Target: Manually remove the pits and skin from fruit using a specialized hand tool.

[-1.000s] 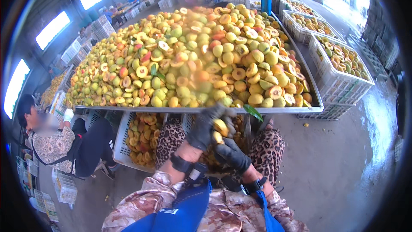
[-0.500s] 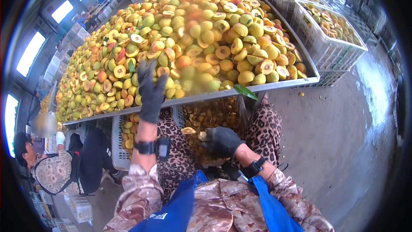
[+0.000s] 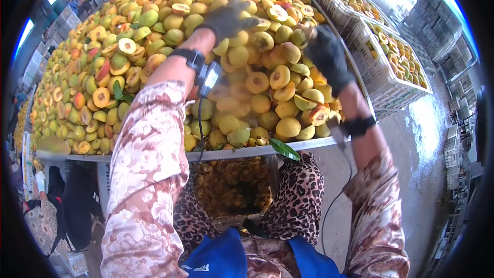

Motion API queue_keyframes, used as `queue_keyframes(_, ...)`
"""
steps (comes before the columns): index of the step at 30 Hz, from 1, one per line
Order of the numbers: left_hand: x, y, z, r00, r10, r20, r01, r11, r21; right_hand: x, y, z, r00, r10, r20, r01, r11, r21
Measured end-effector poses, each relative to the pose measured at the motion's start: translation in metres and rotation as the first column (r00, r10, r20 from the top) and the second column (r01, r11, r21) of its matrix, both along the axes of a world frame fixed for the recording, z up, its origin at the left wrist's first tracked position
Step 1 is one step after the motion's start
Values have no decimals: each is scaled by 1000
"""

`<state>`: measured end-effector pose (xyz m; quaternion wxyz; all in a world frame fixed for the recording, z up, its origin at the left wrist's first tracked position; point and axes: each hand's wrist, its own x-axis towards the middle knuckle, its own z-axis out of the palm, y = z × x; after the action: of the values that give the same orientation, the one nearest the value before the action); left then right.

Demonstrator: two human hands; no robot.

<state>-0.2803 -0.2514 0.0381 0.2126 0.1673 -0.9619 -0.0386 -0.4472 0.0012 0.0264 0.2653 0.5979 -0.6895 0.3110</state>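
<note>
A large heap of halved yellow peaches (image 3: 257, 81), some showing red-brown pit hollows, fills a metal-edged tray table (image 3: 242, 153) before me. My left hand (image 3: 226, 20), in a dark glove and blurred, reaches over the middle of the heap with fingers stretched out and nothing visible in them. My right hand (image 3: 328, 59), also gloved, is at the heap's right side by the tray's edge. Its fingertips are near some halves and smeared, so whether they grip one cannot be made out. Each wrist carries a black strap, the left with a small device (image 3: 209, 79).
Below the tray's near edge, between my knees, stands a bin (image 3: 234, 188) of peach scraps. White crates (image 3: 393, 67) of halved peaches line the right side. A green leaf (image 3: 284, 149) lies over the near rim. Another person (image 3: 46, 221) sits at lower left. Thin cables hang from both wrists.
Both hands have moved forward over the heap, the right one up from above the scrap bin. The pale pieces seen by the right hand are no longer visible. My view has shifted closer to the heap.
</note>
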Motion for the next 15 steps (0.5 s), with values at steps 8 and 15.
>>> queue_keyframes(8, -48, -25, 0, 985, -75, 152, 68, 996, 51, -129, -106, -15, 847, 27, 530, -220, 927, 305)
queue_keyframes(15, -49, -17, 4, 933, -120, 340, 30, 966, 258, -95, -98, -17, 381, -27, 924, -393, 900, 188)
